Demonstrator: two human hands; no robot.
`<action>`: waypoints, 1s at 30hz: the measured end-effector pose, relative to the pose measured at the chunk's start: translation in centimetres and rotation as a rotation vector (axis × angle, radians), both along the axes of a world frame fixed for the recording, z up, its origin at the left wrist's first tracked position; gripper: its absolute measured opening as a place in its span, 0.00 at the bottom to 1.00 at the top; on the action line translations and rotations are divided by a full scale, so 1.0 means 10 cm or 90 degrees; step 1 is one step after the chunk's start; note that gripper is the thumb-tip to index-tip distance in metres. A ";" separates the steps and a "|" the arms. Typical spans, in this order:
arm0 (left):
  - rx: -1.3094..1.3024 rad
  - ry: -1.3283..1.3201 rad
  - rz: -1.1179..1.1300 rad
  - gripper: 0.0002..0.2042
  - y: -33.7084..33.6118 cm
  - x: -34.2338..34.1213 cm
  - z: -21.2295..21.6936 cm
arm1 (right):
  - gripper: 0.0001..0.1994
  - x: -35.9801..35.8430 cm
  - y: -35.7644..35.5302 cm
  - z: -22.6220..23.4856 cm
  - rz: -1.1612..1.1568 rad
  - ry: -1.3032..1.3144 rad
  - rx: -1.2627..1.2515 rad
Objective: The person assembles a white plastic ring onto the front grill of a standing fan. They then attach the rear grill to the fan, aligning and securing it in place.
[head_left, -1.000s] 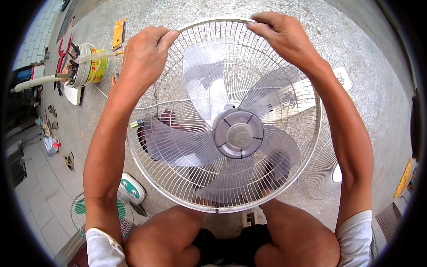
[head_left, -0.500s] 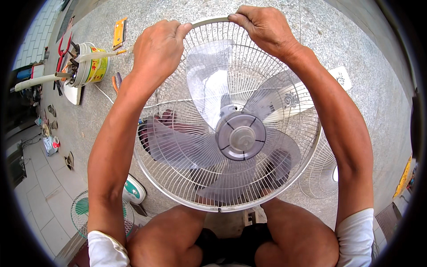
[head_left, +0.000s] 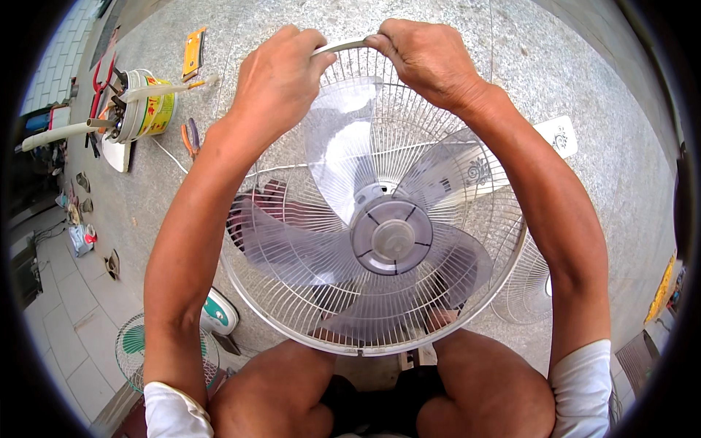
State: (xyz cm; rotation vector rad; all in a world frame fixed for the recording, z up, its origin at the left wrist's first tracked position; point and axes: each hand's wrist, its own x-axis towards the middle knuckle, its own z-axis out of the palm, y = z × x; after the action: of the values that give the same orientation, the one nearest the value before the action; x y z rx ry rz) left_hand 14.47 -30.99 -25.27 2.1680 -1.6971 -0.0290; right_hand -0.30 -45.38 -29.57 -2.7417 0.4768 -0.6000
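A standing fan's head, with grey translucent blades (head_left: 339, 157) and a round hub (head_left: 392, 237), faces up in front of my knees. Over the blades lies its wire guard (head_left: 504, 219), edged by a pale rim band (head_left: 342, 45). At the far edge, my left hand (head_left: 281, 80) is closed around the band, its fingertips partly hidden. Close to its right, my right hand (head_left: 431, 62) pinches the same band between thumb and curled fingers. A short stretch of band shows between them. Behind the guard, a white patterned fan base (head_left: 558, 137) sticks out to the right.
To the left stands a tool-filled bucket (head_left: 159, 113), with pliers (head_left: 191, 139) and a yellow flat packet (head_left: 193, 52) nearby. Another wire guard (head_left: 522, 292) lies at right. A small green-bladed fan (head_left: 133, 347) and a white-and-green object (head_left: 219, 312) sit beside my left arm.
My left hand has shifted right along the rim, nearer my right hand, and its grip has turned. The far edge of the guard and the hub have moved slightly toward me.
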 end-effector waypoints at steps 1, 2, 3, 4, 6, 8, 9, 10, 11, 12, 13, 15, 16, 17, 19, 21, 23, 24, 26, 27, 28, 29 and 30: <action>0.004 -0.006 -0.005 0.09 -0.02 0.01 -0.03 | 0.18 0.02 0.03 0.02 0.006 0.001 -0.010; 0.007 -0.010 -0.010 0.08 -0.06 -0.01 -0.04 | 0.17 0.01 0.02 0.03 0.005 0.005 -0.007; 0.009 -0.015 -0.016 0.08 -0.09 -0.02 -0.04 | 0.16 -0.01 0.01 0.03 0.004 0.009 -0.003; 0.009 -0.025 -0.016 0.08 -0.08 -0.03 -0.04 | 0.15 -0.02 0.01 0.04 0.002 0.012 0.000; 0.007 -0.043 -0.018 0.07 -0.08 -0.04 -0.06 | 0.13 -0.03 0.02 0.01 0.006 -0.042 -0.062; 0.026 -0.082 -0.024 0.07 -0.10 -0.07 -0.02 | 0.10 -0.04 0.03 -0.03 0.001 -0.072 -0.103; 0.036 -0.102 -0.026 0.07 -0.10 -0.08 0.00 | 0.09 -0.05 0.05 -0.05 -0.005 -0.076 -0.113; 0.045 -0.121 -0.026 0.07 -0.10 -0.09 -0.01 | 0.08 -0.06 0.06 -0.08 -0.011 -0.080 -0.123; 0.051 -0.140 -0.027 0.07 -0.11 -0.09 -0.02 | 0.08 -0.06 0.06 -0.09 -0.014 -0.094 -0.135; 0.057 -0.158 -0.027 0.07 -0.11 -0.10 -0.02 | 0.08 -0.06 0.05 -0.11 -0.017 -0.108 -0.146; 0.058 -0.164 -0.028 0.06 -0.11 -0.11 -0.01 | 0.08 -0.06 0.05 -0.11 -0.020 -0.123 -0.158; 0.063 -0.176 -0.029 0.06 -0.11 -0.11 0.00 | 0.09 -0.07 0.08 -0.10 -0.038 -0.120 -0.158; 0.053 -0.182 -0.030 0.06 -0.11 -0.12 0.02 | 0.10 -0.07 0.09 -0.09 -0.046 -0.118 -0.158; 0.043 -0.186 -0.030 0.06 -0.11 -0.16 0.04 | 0.10 -0.08 0.09 -0.09 -0.040 -0.144 -0.177; 0.027 -0.185 -0.031 0.06 -0.09 -0.20 0.06 | 0.11 -0.12 0.06 -0.08 -0.028 -0.194 -0.216; 0.018 -0.180 -0.029 0.06 -0.07 -0.22 0.06 | 0.11 -0.09 0.05 -0.10 -0.009 -0.211 -0.222; 0.019 -0.181 -0.028 0.07 -0.07 -0.18 0.02 | 0.10 -0.09 0.04 -0.09 0.008 -0.189 -0.211; 0.018 -0.181 -0.027 0.07 -0.07 -0.16 0.01 | 0.09 -0.10 0.02 -0.05 0.015 -0.160 -0.197; 0.020 -0.172 -0.024 0.07 -0.09 -0.16 0.00 | 0.08 -0.10 -0.01 -0.02 0.041 -0.130 -0.178; 0.023 -0.168 -0.022 0.07 -0.10 -0.15 0.00 | 0.07 -0.10 -0.03 -0.01 0.059 -0.130 -0.174; 0.026 -0.169 -0.015 0.07 -0.10 -0.15 0.00 | 0.06 -0.09 -0.04 -0.01 0.077 -0.130 -0.169; 0.028 -0.166 -0.008 0.07 -0.11 -0.15 0.01 | 0.06 -0.10 -0.03 -0.01 0.061 -0.124 -0.178; 0.030 -0.164 -0.002 0.07 -0.11 -0.15 0.01 | 0.05 -0.11 -0.01 -0.01 0.045 -0.118 -0.187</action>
State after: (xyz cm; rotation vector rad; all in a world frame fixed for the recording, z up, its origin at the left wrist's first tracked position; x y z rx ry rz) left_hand 12.97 -32.10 -25.20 2.2859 -1.8531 0.2210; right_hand -1.41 -45.44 -29.63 -2.9200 0.2637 -0.9628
